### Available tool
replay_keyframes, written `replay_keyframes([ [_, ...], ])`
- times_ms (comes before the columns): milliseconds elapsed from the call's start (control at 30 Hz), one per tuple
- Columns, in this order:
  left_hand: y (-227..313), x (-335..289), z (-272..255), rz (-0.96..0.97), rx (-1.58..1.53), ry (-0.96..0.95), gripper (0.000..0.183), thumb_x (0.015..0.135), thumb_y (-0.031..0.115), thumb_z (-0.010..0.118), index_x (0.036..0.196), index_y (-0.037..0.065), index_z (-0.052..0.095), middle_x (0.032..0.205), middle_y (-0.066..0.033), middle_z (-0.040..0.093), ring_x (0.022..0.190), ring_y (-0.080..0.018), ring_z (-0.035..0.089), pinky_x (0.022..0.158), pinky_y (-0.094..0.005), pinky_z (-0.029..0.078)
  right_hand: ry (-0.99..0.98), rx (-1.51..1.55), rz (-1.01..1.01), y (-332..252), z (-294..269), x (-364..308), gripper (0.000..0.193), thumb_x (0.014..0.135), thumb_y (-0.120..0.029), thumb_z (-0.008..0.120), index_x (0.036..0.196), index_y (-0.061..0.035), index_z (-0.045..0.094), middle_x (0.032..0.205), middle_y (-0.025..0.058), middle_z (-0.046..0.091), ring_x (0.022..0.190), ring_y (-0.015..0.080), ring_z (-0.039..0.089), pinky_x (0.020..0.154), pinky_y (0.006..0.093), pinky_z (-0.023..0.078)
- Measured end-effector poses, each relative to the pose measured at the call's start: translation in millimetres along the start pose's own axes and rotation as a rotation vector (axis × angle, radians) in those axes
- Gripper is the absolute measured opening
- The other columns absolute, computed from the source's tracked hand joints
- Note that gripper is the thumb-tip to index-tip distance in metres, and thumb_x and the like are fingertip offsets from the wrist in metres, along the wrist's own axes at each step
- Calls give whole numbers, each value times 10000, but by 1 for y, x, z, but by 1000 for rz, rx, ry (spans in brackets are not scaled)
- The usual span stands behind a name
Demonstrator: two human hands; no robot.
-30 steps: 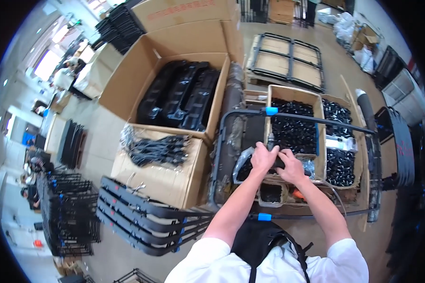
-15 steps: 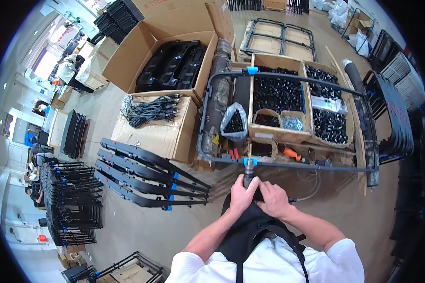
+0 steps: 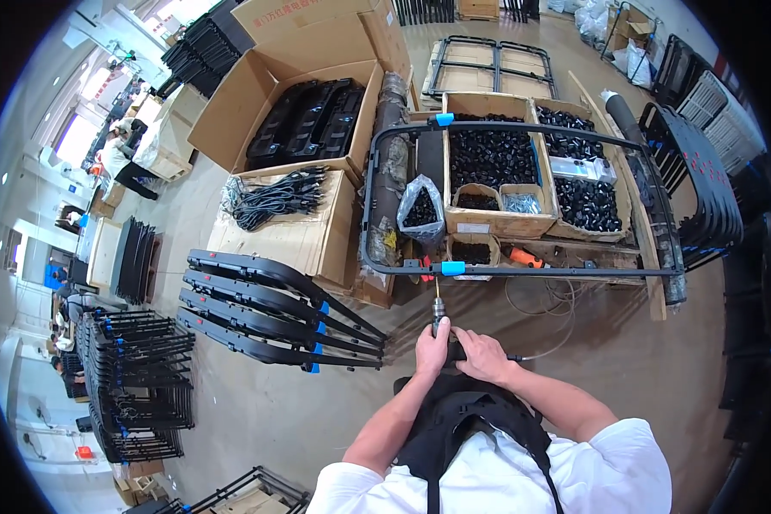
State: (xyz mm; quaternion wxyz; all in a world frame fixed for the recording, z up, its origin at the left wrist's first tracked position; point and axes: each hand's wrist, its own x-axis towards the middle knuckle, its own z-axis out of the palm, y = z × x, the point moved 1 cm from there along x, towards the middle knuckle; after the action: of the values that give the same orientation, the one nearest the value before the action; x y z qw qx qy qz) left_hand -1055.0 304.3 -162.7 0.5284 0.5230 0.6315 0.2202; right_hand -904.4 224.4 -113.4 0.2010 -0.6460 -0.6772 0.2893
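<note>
Both my hands are closed around a power drill with a silver chuck, held upright in the picture and pointing away from me. My left hand wraps the front of its body just behind the chuck. My right hand grips the rear part, where a hose leads off to the right. The slim gold-coloured bit ends at the near bar of a large black rectangular tube frame, just left of a blue wrap; I cannot tell whether it touches.
Under the frame stand wooden boxes of black fittings, a plastic-lined bag and an orange-and-black tool. Curved black frames stand at left, near cables on a carton. An open cardboard box holds black panels.
The drill has come back toward me, away from the near bar, and its bit now shows. Both hands moved with it and stay closed around it. The whole view has shifted slightly.
</note>
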Motion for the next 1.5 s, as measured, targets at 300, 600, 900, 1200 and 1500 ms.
replay_keyframes([
  [300,10,14,-17,-7,90,-48,615,1018,580,622,1066,-26,721,941,-170,735,888,-271,674,851,-431,521,7,30,55,-5,14,13,805,791,-249,797,1470,8,450,1249,272,677,1102,450,682,973,515,548],
  [600,16,24,-21,25,183,-77,629,1010,594,615,1059,-26,707,952,-204,742,924,-338,716,850,-451,534,-64,87,153,-5,17,23,883,780,-269,791,1504,29,382,1312,318,650,1139,477,664,993,523,532],
  [900,19,33,-20,8,172,-132,678,999,643,588,1096,-22,676,1061,-294,737,1065,-456,707,930,-506,531,-70,48,202,-16,1,30,919,780,-265,799,1535,18,359,1273,315,666,1103,476,677,974,522,540],
  [1200,19,38,-28,37,117,-92,647,1005,615,600,1117,-17,680,1084,-290,739,1083,-457,707,933,-516,532,11,31,16,-23,10,36,584,797,-209,766,1303,-21,542,1359,211,571,1161,442,627,957,521,541],
  [1500,32,11,-22,-25,102,-201,689,1006,647,569,1189,-8,674,1168,-309,714,1157,-467,676,988,-506,515,46,92,98,-32,6,15,638,742,-175,786,1324,-38,565,1360,192,569,1198,440,616,980,515,534],
])
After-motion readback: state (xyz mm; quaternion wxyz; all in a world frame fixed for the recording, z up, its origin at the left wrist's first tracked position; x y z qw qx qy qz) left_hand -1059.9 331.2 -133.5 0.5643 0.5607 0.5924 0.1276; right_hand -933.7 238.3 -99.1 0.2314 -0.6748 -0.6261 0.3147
